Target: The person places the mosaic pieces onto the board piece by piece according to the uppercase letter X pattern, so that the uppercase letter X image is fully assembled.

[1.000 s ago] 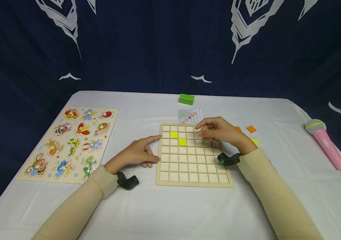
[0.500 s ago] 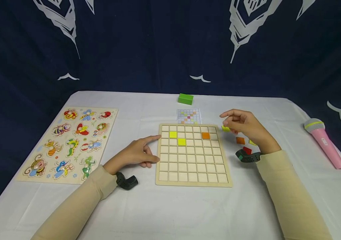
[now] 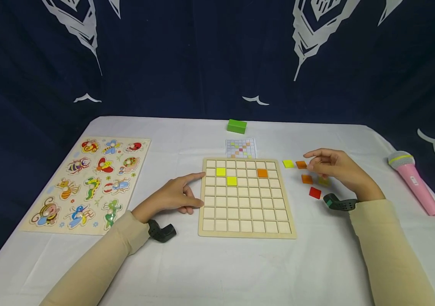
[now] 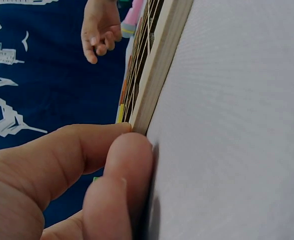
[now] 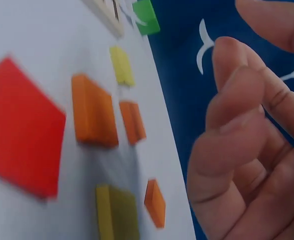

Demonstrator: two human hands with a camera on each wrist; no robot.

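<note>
A wooden grid board [image 3: 245, 226] lies in the middle of the table, with two yellow tiles [image 3: 221, 171] and one orange tile [image 3: 262, 173] in its cells. Along its left edge rests my left hand [image 3: 173, 193], index fingertip and thumb touching the rim. To the right of the board my right hand [image 3: 334, 166] hovers over loose tiles, fingers loosely bent and nothing between them. Beneath and beside it lie a red tile [image 3: 315, 193], an orange tile [image 3: 307, 179] and a yellow tile [image 3: 288, 164]. In the right wrist view, another yellow tile [image 5: 117, 214] sits in the hand's shadow.
A pattern card [image 3: 241, 148] lies behind the board, with a green block [image 3: 237, 126] farther back. An insect puzzle board [image 3: 123, 165] covers the left of the table. A pink toy microphone [image 3: 418, 187] lies at the far right. A dark patterned cloth [image 3: 186, 59] hangs behind.
My right hand has moved right, off the board to the loose tiles. The orange tile it was over now shows in its cell. My left hand stays at the board's edge.
</note>
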